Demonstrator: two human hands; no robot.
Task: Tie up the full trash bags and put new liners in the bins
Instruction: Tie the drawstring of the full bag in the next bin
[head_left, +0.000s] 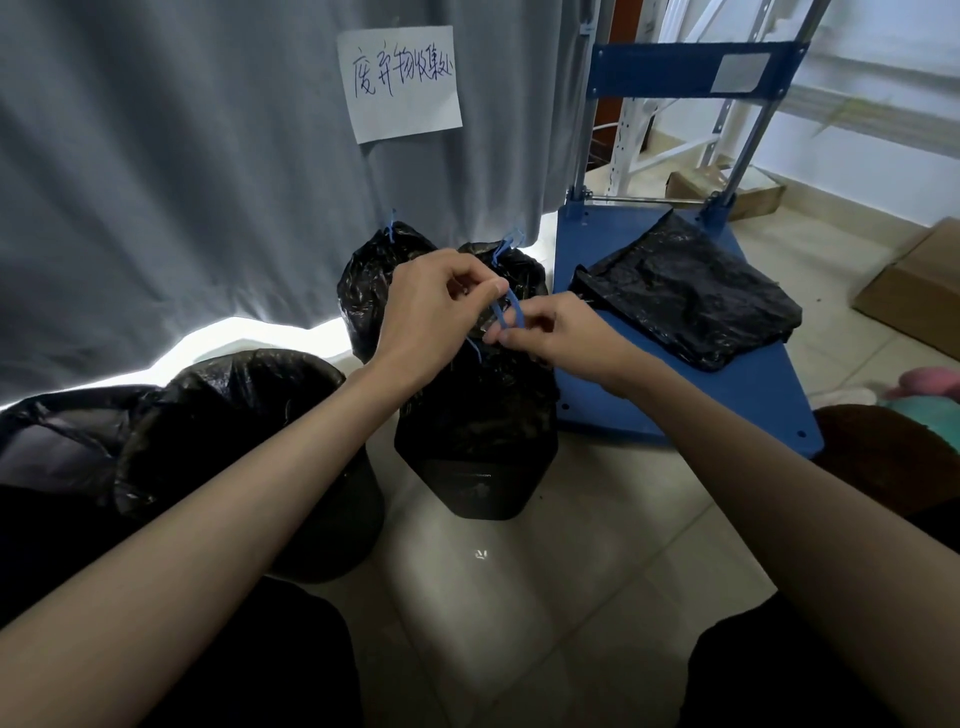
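Hands meet over the black trash bag (475, 410) in the small bin (480, 491) on the floor. Left hand (434, 306) and right hand (558, 332) each pinch the blue drawstring (506, 312). The hands hide the bag's top. Two tied bags (374, 270) sit behind, partly hidden. Spare liners (691, 291) lie on the blue cart (748, 395).

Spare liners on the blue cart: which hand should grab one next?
Right, probably. The folded liners lie on the cart just right of the right hand. The left hand would have to cross over. Both now pinch the blue drawstring.
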